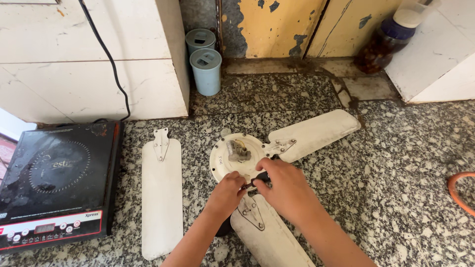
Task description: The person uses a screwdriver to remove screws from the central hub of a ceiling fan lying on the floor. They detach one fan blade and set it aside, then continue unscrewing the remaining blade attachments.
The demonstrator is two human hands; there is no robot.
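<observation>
A cream ceiling fan motor hub (232, 151) lies on a speckled granite counter (396, 188). One blade (316, 132) reaches out to the upper right, and another blade (269, 237) points toward me. My left hand (226, 194) and my right hand (284, 185) meet at the hub's near edge, above the near blade's metal bracket (251, 213). My right hand grips a dark-handled tool (258, 178), likely a screwdriver, whose tip is hidden. My left hand's fingers pinch at the same spot; what they hold is hidden.
A detached fan blade (161, 198) lies to the left. Beside it sits a black induction cooktop (57, 183) with its cable (111, 64). Two blue-grey canisters (205, 69) stand at the back, a jar (383, 42) at the upper right, an orange hose (457, 190) at the right edge.
</observation>
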